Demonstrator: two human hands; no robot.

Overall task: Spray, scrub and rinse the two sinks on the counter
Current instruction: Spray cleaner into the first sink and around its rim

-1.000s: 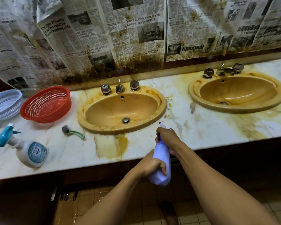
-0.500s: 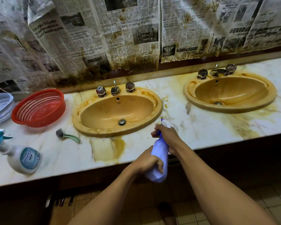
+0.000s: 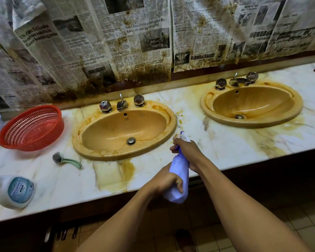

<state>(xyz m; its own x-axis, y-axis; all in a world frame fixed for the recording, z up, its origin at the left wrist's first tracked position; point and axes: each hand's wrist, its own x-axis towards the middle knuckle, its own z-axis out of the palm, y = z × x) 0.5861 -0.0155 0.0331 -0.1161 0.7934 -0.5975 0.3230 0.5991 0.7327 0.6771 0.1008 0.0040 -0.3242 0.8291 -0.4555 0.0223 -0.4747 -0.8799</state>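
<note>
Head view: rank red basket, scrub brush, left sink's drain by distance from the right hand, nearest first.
1. Left sink's drain: just left of the right hand gripping the spray bottle.
2. Scrub brush: on the counter, left of that sink.
3. Red basket: far left, behind the brush.

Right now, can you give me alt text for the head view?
A purple spray bottle is held in both hands at the front edge of the counter, the left hand gripping its body, the right hand its spray head. The near sink and far sink are stained; a brush, red basket and white bottle lie further left.
</note>
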